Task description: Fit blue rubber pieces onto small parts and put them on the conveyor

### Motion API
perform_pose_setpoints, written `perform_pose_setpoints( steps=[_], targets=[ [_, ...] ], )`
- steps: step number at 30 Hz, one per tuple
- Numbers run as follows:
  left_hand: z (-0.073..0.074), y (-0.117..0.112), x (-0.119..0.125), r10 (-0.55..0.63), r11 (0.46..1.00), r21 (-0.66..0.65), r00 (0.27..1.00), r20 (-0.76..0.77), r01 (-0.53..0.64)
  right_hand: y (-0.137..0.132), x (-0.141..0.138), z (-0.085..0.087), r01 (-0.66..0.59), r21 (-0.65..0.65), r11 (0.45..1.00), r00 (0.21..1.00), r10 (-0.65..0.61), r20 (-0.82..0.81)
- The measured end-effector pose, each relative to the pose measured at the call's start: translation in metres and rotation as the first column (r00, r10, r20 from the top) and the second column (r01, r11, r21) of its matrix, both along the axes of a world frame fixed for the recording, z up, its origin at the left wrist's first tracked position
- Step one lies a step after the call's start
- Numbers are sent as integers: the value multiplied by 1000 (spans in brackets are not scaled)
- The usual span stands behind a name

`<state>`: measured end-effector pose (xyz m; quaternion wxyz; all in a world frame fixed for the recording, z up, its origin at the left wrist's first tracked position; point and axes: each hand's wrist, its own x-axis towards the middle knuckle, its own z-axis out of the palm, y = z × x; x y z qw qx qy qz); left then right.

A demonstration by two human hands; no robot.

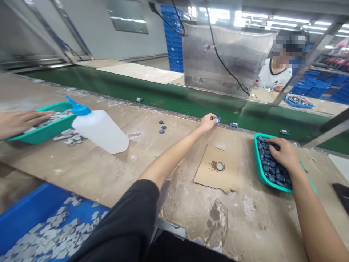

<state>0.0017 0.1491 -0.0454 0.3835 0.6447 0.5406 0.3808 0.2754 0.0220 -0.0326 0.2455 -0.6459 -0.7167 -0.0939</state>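
My left hand [208,122] reaches to the edge of the green conveyor belt, its fingers closed on a small blue-and-white plastic part [217,119]. On the right, my right hand [285,153] dips into a teal basket [256,154] full of dark blue plastic pieces [268,165]. Its thumb and fingers curl around a dark blue piece [276,146], partly hidden by the hand. Between my arms lies a cardboard sheet [208,174] with a bottle cap [220,166] and a wet brown spot on it. Several blue-and-white parts, one of them [233,124] near my left hand, lie on the belt.
A white squeeze bottle [100,131] with a blue spout lies left, near loose dark blue pieces [162,127]. Another person's hand [24,122] rests over a teal basket [40,136] of white pieces. A blue bin [24,203] stands below. Across the belt [174,105] sits a co-worker [275,74].
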Motion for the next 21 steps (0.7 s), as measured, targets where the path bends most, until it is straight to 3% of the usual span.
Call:
perform_pose_setpoints(
  steps=[4, 8, 11, 16, 21],
  targets=[
    [-17, 44, -19, 228, 973, 58, 969, -93, -223, 4, 10, -7, -13, -10, 1000, 1000, 13, 23],
    [-29, 59, -35, 304, 950, 134, 934, -190, -282, -3, 8, -5, -9, -71, 997, 993, 17, 119],
    [-39, 56, -46, 301, 943, 228, 911, -283, -241, -2, 12, -4, 31, -111, 993, 989, -15, 146],
    [-55, 41, -61, 188, 952, 302, 872, -451, -49, 3, 14, -9, 70, -108, 992, 992, -57, 113],
    [-59, 37, -62, 146, 944, 328, 835, -531, 44, 1, 16, -15, 41, -17, 999, 994, -39, 106]
  ],
)
